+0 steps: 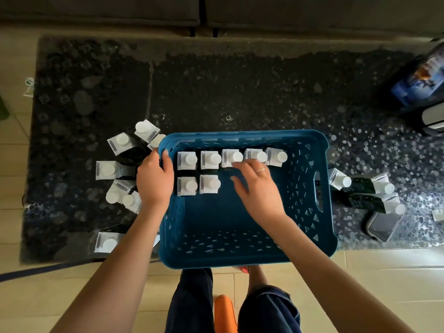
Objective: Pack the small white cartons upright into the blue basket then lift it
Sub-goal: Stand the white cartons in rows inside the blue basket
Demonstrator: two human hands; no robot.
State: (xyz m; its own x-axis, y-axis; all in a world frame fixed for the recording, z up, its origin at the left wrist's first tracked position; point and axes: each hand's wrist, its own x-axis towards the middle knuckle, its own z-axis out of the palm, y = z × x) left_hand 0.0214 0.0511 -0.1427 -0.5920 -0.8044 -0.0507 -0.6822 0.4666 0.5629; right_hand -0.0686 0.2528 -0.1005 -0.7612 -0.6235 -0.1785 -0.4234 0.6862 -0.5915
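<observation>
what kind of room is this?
Probably a home living room: a low dark stone-topped table on a pale tiled floor, with what looks like a grey sofa just beyond it. The basket sits on that table.

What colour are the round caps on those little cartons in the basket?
White, like the carton tops; the head view shows them clearly inside the blue basket.

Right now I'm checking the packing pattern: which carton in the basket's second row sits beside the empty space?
The right-hand carton of the second row's two; its neighbour stands against the blue basket wall by the left hand.
</observation>
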